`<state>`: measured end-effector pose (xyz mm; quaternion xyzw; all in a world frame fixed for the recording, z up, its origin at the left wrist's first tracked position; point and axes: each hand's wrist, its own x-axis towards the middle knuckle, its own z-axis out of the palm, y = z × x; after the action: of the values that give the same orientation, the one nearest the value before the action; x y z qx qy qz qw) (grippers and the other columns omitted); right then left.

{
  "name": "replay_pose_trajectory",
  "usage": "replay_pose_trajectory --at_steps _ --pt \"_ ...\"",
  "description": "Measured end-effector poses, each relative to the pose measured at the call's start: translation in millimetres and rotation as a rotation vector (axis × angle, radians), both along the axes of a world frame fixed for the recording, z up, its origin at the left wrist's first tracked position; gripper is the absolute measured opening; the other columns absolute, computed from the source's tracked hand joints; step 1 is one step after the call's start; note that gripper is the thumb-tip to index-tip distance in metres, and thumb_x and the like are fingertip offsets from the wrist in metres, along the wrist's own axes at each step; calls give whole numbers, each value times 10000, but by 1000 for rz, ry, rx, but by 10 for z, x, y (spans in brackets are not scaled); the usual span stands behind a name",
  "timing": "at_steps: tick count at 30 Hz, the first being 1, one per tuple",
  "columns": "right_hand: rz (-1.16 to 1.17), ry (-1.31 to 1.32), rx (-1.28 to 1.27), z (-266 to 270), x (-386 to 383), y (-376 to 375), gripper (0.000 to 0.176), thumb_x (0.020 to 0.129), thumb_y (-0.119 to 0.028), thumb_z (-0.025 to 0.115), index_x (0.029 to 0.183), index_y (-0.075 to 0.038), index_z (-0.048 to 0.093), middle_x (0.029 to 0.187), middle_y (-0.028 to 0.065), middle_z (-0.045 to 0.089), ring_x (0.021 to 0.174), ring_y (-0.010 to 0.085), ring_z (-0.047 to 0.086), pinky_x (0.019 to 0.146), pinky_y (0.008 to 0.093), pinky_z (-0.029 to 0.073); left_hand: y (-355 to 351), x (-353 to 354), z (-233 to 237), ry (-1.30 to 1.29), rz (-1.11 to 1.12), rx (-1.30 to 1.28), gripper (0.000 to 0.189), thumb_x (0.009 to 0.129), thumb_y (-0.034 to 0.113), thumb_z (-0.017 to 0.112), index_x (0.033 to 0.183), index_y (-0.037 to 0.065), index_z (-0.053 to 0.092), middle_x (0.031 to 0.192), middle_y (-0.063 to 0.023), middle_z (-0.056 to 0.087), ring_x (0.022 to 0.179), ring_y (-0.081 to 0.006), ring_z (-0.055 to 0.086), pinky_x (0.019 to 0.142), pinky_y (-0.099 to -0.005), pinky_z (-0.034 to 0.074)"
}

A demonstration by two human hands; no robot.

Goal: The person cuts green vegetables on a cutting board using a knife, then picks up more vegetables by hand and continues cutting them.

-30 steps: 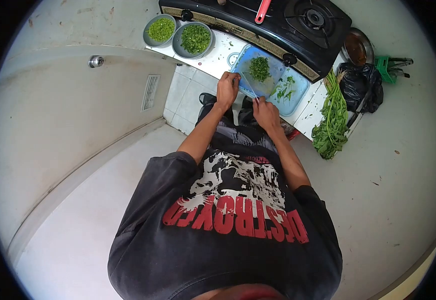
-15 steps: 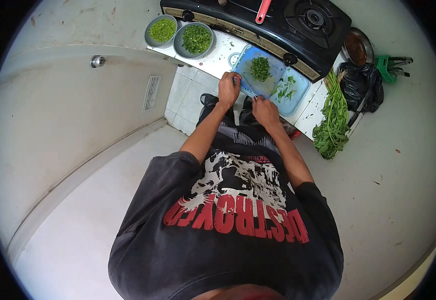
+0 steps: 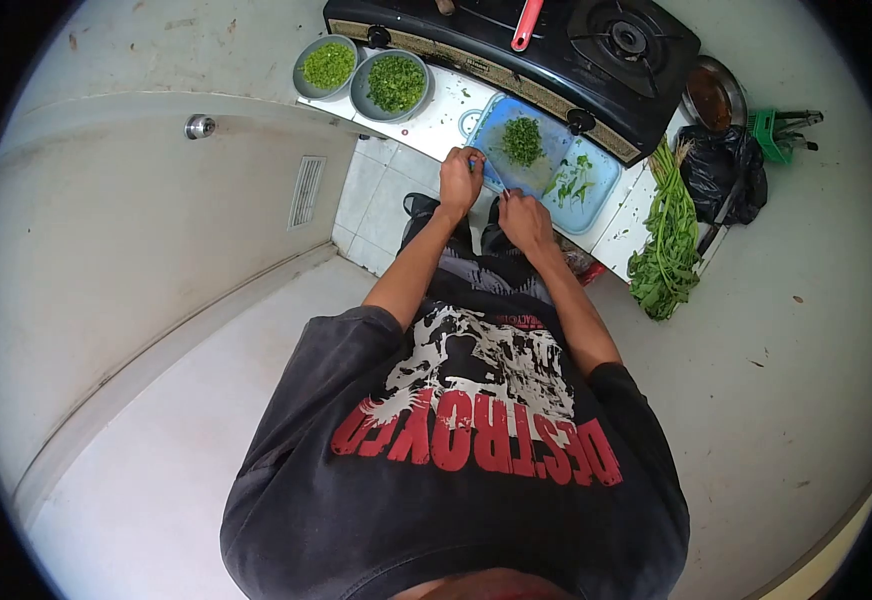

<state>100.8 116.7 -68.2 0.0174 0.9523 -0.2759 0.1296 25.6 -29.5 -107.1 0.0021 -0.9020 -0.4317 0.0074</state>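
My right hand (image 3: 526, 220) is closed around the handle of a knife, most of it hidden by the fingers; its thin blade points up and left over the blue cutting board (image 3: 546, 130). At the board's near left edge, my left hand (image 3: 462, 180) has its fingers curled together, and what they pinch is hidden. A heap of chopped green herbs (image 3: 523, 141) lies on the board, just beyond both hands. Loose leaves and stems (image 3: 574, 180) are scattered on its light blue right part.
Two grey bowls of chopped greens (image 3: 329, 65) (image 3: 396, 83) stand at the left. Behind the board is a black gas stove (image 3: 516, 45) with a red handle (image 3: 527, 25) on it. A leafy bunch (image 3: 666, 240), black plastic bag (image 3: 724, 175), metal bowl (image 3: 713, 95) and green basket (image 3: 771, 137) sit right.
The whole view has shifted slightly. Both hands stay at the board's near edge, with the right hand moved a little; the herb heap looks much the same.
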Motion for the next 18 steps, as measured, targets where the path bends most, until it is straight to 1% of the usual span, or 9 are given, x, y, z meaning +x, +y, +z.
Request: replay_pose_trajectory --at_steps 5,8,12,15,18 --pt "29 26 53 -12 21 22 332 984 -235 559 884 72 635 742 284 690 693 439 711 664 510 584 -4 -12 -6 -16 6 10 74 850 68 709 893 18 742 868 -183 693 829 -346 685 786 -425 539" --pt "50 -49 70 -19 129 131 339 982 -239 561 890 80 632 752 280 693 703 438 714 673 508 586 1 -21 -3 -28 17 6 74 848 77 717 889 17 734 853 -180 693 833 -344 684 783 -431 537" --pt "45 -26 91 97 262 233 327 979 -250 569 924 63 648 766 278 697 710 441 714 676 508 585 14 -10 45 -70 54 -23 88 856 91 723 888 9 716 854 -181 687 827 -342 681 768 -431 531" --pt "-5 -38 77 136 301 234 330 985 -266 567 941 46 663 795 288 697 733 449 713 681 516 582 -33 13 61 41 -51 -17 76 900 96 688 925 25 686 894 -193 636 802 -399 657 732 -479 530" --pt "-80 -100 30 179 276 196 359 993 -294 564 936 43 674 825 305 692 761 459 710 690 526 577 -44 29 110 13 -131 -114 92 938 119 653 952 29 669 918 -199 623 805 -422 649 737 -499 535"
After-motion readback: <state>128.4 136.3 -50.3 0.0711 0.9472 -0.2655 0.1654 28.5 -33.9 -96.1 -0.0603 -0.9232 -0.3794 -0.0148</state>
